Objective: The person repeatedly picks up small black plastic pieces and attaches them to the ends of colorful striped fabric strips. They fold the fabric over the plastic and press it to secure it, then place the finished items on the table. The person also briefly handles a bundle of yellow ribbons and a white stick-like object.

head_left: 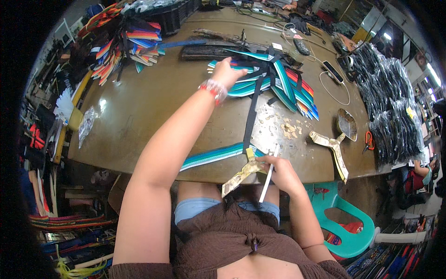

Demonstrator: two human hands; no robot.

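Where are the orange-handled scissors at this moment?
In the head view, the orange-handled scissors lie at the table's far right edge, between the metal scoop and the black bundled packs, away from both hands.

strap [211, 156]: teal/blue/white stripes | Y-template [242, 173]: prob. tan | chair [344, 223]: teal
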